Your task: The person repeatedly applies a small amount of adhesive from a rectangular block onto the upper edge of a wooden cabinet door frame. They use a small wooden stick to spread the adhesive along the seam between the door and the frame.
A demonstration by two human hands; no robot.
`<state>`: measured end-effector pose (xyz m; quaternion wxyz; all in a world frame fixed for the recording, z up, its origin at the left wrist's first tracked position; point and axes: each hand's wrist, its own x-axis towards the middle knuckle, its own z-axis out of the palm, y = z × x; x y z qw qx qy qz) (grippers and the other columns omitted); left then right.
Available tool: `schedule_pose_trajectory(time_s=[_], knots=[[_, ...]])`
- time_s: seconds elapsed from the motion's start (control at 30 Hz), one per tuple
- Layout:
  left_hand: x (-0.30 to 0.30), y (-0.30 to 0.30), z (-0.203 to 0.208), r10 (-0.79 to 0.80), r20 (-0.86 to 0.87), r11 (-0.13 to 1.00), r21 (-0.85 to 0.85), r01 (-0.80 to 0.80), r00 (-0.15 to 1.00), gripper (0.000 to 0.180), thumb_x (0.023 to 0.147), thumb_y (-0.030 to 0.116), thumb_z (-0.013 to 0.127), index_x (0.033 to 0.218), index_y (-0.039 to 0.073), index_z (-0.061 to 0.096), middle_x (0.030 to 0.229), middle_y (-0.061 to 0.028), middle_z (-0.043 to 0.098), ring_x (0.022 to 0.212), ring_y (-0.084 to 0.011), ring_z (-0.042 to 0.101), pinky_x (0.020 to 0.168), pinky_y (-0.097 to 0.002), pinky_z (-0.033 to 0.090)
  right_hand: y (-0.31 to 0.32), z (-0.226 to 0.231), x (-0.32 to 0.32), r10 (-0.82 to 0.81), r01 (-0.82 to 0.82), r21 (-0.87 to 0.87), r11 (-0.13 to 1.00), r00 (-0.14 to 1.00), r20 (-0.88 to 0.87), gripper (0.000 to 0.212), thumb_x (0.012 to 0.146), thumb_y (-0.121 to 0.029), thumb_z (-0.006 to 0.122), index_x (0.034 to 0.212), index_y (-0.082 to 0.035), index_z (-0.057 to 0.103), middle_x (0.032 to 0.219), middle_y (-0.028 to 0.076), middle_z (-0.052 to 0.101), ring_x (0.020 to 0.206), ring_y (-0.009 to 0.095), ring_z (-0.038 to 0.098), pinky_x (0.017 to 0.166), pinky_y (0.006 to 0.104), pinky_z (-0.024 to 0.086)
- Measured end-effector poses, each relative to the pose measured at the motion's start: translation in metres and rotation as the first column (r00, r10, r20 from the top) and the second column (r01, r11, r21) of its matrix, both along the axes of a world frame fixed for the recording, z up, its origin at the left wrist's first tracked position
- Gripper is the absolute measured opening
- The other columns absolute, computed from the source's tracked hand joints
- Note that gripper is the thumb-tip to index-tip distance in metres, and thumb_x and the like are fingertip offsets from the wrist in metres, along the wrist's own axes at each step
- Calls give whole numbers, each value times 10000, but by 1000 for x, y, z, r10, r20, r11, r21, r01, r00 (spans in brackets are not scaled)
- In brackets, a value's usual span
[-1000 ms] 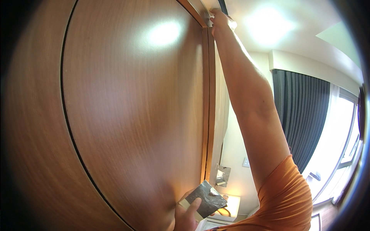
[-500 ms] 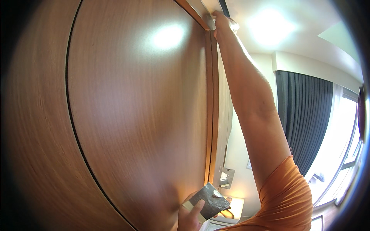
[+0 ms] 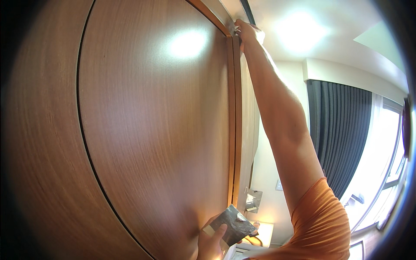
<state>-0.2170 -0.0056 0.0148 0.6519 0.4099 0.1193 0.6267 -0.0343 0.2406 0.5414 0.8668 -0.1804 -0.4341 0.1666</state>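
Observation:
At the lower middle my left hand [image 3: 211, 245] is closed round a flat rectangular piece [image 3: 232, 225] with a dark grey, stone-like printed face and a pale edge; its exact kind is unclear. My thumb lies across the face. High above, my right arm in an orange sleeve stretches up to the top corner of a brown wooden door panel [image 3: 160, 117]. There my right hand [image 3: 248, 32] has its fingers bent against the upper frame [image 3: 223, 19], with a small pale bit at the fingertips that I cannot make out.
A grey patterned card [image 3: 253, 201] hangs beyond the panel's edge. Below it glows a lit lamp [image 3: 265, 234]. Dark pleated curtains [image 3: 338, 134] and a bright window [image 3: 383, 160] stand at the right. A light switch [image 3: 279, 185] is on the white wall.
My right hand has shifted slightly left and down along the upper frame, and a pale bit now shows at its fingertips. The left hand keeps its hold on the flat piece.

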Motion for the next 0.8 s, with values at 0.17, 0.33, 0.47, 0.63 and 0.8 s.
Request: schedule_pose_trajectory(time_s=[0.17,0.33,0.47,0.63,0.8], knots=[[0,-4,10,45,-46,996,82,-41,998,469,1064,198,657,1441,-62,557,1219,-169,722,1014,-274,754,815,-362,634,5,-7,12,108,-107,62,992,994,-16,329,774,-70,843,1039,69,707,907,138,725,779,206,713,756,310,582],[-1,-6,12,12,-23,997,73,-10,1000,450,1075,161,631,1451,-70,545,1259,-181,707,1084,-287,740,910,-386,622,6,-8,6,71,-71,144,987,997,1,293,788,-64,834,1040,43,731,851,114,726,717,186,702,691,290,583],[-1,-3,8,0,9,996,90,-1,1000,448,1074,153,631,1452,-71,544,1283,-179,698,1119,-290,729,953,-400,611,-4,-13,-6,-135,135,129,982,991,-13,304,777,-165,857,1011,2,761,839,87,738,667,169,681,556,317,556],[0,2,1,17,2,997,73,-17,1000,455,1061,170,655,1439,-65,557,1270,-154,702,1112,-266,719,959,-387,598,-19,-13,-12,-177,178,57,982,984,-16,336,755,-232,879,995,-17,784,859,97,759,700,179,697,516,358,540],[-4,5,-4,17,-29,998,63,-15,999,470,1050,195,680,1428,-60,565,1243,-139,703,1078,-245,717,947,-376,595,-18,4,-17,-61,63,15,998,993,-105,272,754,-163,918,952,-15,803,888,152,763,688,230,706,585,409,615]])
